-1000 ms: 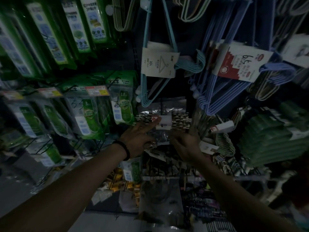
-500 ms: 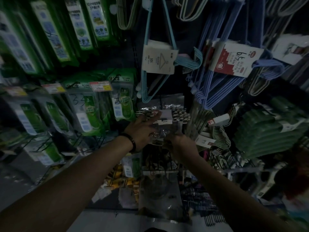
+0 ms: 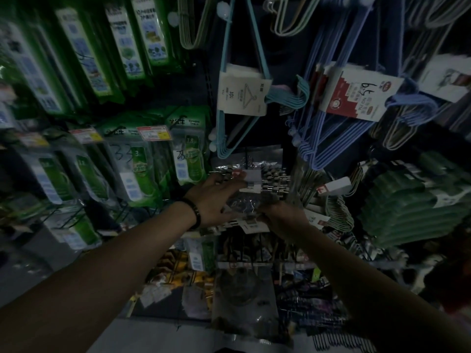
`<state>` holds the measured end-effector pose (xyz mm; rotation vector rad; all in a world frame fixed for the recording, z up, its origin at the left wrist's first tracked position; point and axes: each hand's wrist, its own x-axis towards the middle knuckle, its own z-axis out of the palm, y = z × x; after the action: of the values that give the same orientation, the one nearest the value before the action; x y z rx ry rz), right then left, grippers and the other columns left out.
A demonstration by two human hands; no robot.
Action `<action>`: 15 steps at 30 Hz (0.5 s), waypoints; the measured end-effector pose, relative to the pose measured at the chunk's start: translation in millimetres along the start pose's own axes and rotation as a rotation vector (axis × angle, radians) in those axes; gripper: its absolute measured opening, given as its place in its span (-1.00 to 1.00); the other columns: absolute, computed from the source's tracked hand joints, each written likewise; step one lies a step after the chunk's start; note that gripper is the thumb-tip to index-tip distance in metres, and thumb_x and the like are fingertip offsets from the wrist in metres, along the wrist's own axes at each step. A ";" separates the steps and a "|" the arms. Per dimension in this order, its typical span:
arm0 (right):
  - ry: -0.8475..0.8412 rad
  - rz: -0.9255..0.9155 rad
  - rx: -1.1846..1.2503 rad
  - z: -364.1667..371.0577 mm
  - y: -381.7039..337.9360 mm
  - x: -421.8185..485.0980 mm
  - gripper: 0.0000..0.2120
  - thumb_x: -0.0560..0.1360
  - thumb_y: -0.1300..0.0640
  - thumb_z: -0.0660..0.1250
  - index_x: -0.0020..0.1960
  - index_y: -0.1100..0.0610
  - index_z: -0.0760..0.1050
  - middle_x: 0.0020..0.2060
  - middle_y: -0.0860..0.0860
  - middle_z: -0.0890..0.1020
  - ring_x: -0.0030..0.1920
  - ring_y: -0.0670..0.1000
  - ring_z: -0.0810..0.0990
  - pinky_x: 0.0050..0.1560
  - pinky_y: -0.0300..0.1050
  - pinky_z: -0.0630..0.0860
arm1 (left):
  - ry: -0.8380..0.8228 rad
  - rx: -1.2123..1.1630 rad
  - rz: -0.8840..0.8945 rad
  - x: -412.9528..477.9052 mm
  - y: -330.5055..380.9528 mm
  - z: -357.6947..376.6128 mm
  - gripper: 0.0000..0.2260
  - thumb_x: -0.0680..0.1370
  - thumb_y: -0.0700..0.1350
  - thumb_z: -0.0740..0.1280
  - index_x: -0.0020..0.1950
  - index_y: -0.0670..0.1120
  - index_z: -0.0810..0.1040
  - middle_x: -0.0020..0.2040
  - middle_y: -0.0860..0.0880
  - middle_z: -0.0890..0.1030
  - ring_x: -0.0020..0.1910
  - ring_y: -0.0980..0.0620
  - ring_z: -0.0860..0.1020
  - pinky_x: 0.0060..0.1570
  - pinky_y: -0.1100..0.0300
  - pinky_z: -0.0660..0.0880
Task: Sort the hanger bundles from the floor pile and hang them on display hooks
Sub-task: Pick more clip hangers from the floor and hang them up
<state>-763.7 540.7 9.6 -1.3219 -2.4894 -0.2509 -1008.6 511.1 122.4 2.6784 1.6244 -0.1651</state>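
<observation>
Dim light is cast over a shop display wall crowded with hanging goods. Both bare arms are stretched forward to its middle. The left hand (image 3: 216, 197), with a dark bracelet (image 3: 195, 212) on the wrist, is laid with fingers spread against a clear plastic pack of metal clips (image 3: 251, 179), the fingertips touching the pack's white label (image 3: 252, 175). The right hand (image 3: 283, 216) is placed just below and to the right of the same pack, its fingers curled at the lower edge of the crinkled plastic; whether the pack is actually pinched there cannot be told, as the fingertips are hidden. The pack is hung at the middle of the wall, directly beneath a teal hanger bundle (image 3: 229, 138) that carries a cream card (image 3: 242, 91) printed with a hanger outline. To the right of it a blue hanger bundle (image 3: 328, 149) is hung, banded by a red and white card (image 3: 356, 96) bearing handwritten figures. Pale hangers (image 3: 290, 19) are seen at the top of the wall. Green packaged goods (image 3: 137, 169) are ranged on hooks along the left side, with price tags (image 3: 153, 132) clipped above them, and stacked green hangers (image 3: 413, 205) are seen at the far right. Further packets are hung below the hands, too dark to be identified.
</observation>
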 end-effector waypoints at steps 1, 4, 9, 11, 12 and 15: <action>-0.001 0.012 -0.006 -0.2 2.4 5.2 -0.74 0.62 -0.11 0.31 0.25 -0.06 0.58 0.08 0.05 0.69 0.01 0.13 0.69 -0.10 0.02 0.64 | 0.011 -0.003 -0.010 0.2 1.8 -1.0 -0.25 0.61 0.30 0.28 0.68 0.24 -0.07 0.70 0.19 0.00 0.63 -0.15 0.03 0.51 -0.10 0.33; -0.040 0.095 0.004 -5.6 8.5 21.4 -0.72 0.63 -0.16 0.28 0.26 -0.08 0.56 0.16 0.03 0.66 0.11 0.15 0.67 -0.01 0.03 0.62 | 0.040 -0.015 -0.022 2.8 1.0 -0.6 -0.22 0.63 0.15 0.35 0.68 0.27 -0.11 0.69 0.22 0.00 0.62 -0.08 0.04 0.50 -0.07 0.34; -0.028 0.110 -0.015 -10.7 19.5 35.5 -0.68 0.63 -0.19 0.25 0.35 -0.19 0.52 0.25 -0.04 0.64 0.13 0.15 0.67 0.00 0.07 0.64 | 0.070 0.000 -0.005 5.5 -2.3 1.0 -0.21 0.63 0.14 0.36 0.68 0.26 -0.10 0.67 0.24 0.02 0.60 -0.04 0.07 0.49 -0.06 0.35; -0.038 0.113 -0.041 -7.5 23.6 36.7 -0.70 0.63 -0.17 0.27 0.31 -0.16 0.55 0.23 -0.04 0.64 0.12 0.15 0.67 0.00 0.08 0.64 | 0.074 0.015 -0.003 7.3 -2.2 2.1 -0.22 0.63 0.14 0.36 0.68 0.26 -0.10 0.67 0.25 0.00 0.59 -0.05 0.07 0.48 -0.08 0.37; -0.044 0.112 -0.072 -5.2 25.9 37.6 -0.71 0.63 -0.16 0.27 0.30 -0.14 0.56 0.21 -0.03 0.65 0.09 0.15 0.68 -0.02 0.06 0.64 | 0.071 0.020 -0.002 8.8 -2.8 2.9 -0.22 0.63 0.14 0.35 0.68 0.26 -0.10 0.67 0.26 -0.02 0.59 -0.06 0.07 0.46 -0.08 0.38; -0.044 0.077 -0.125 3.6 34.6 40.1 -0.70 0.64 -0.13 0.24 0.26 -0.04 0.59 0.10 0.05 0.68 0.03 0.19 0.68 -0.09 0.06 0.65 | 0.072 0.026 0.011 12.2 -6.9 8.1 -0.22 0.62 0.12 0.36 0.68 0.27 -0.08 0.67 0.31 -0.07 0.58 -0.08 0.08 0.44 -0.10 0.40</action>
<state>-756.8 592.2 20.6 -1.4840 -2.4886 -0.3682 -1009.8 524.6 113.6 2.7429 1.6377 -0.0909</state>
